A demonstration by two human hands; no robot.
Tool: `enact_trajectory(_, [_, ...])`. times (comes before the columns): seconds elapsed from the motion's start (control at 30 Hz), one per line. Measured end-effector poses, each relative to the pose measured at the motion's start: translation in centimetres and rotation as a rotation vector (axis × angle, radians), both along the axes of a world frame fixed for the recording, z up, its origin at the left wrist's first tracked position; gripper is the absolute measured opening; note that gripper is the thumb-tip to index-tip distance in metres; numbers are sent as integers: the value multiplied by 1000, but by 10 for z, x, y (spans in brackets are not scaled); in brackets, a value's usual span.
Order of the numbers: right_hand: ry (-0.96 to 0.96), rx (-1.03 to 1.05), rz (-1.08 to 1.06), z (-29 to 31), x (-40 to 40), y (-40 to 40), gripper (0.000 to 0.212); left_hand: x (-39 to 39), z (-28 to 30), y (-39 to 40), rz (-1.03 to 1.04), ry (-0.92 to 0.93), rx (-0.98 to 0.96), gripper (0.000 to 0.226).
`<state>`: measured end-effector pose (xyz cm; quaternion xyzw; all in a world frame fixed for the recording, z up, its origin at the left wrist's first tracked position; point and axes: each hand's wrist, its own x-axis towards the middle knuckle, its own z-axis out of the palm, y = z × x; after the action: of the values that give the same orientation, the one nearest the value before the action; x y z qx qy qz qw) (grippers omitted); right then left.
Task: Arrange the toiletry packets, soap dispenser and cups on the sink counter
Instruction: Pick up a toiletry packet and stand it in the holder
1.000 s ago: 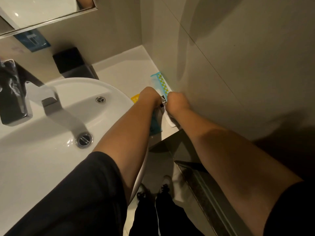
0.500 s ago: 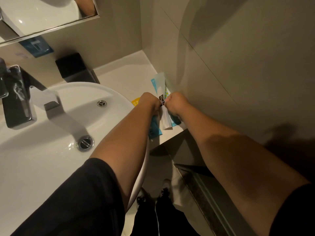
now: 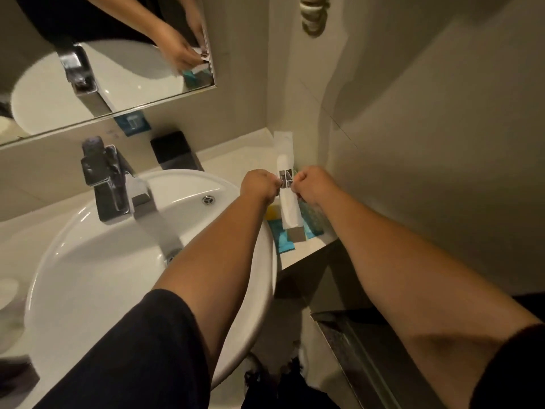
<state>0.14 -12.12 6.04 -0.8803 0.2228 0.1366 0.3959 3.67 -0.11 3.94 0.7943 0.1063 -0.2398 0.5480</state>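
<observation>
A long white toiletry packet [image 3: 287, 202] with a small printed label is held lengthwise above the counter's right end. My left hand [image 3: 259, 184] pinches its left edge and my right hand [image 3: 311, 183] pinches its right edge, both fists curled. Under it lie teal packets [image 3: 283, 236] and a yellow packet [image 3: 271, 212] on the white sink counter [image 3: 236, 160]. A teal patterned packet [image 3: 312, 215] lies against the right wall. No cups are visible.
The round white basin [image 3: 97, 261] with a chrome tap [image 3: 103, 178] fills the left. A black square box [image 3: 174, 150] stands at the back of the counter. A mirror [image 3: 103, 69] hangs above. The wall closes the right side; the counter edge drops to the floor.
Both hands have lifted the white packet up off the pile, and it now stretches toward the back corner. The camera has tilted up, showing more mirror.
</observation>
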Motion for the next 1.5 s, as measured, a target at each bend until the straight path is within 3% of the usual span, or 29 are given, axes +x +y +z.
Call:
enact_trajectory(0.13, [-102, 16, 8, 21, -3, 25, 5, -7, 24, 31, 51, -70, -66, 24])
enact_trajectory(0.4, [-220, 59, 99, 53, 23, 81, 21, 0, 61, 95, 144, -204, -61, 20])
enact_trajectory(0.53, [-252, 82, 168, 58, 47, 104, 19, 12, 69, 121, 190, -278, -5, 18])
enact_trajectory(1.1, [-420, 155, 410, 48, 185, 168, 14, 110, 64, 163, 537, -495, 236, 11])
enact_trajectory(1.5, [-395, 99, 390, -7, 202, 181, 12, 131, 12, 167, 592, -411, 387, 13])
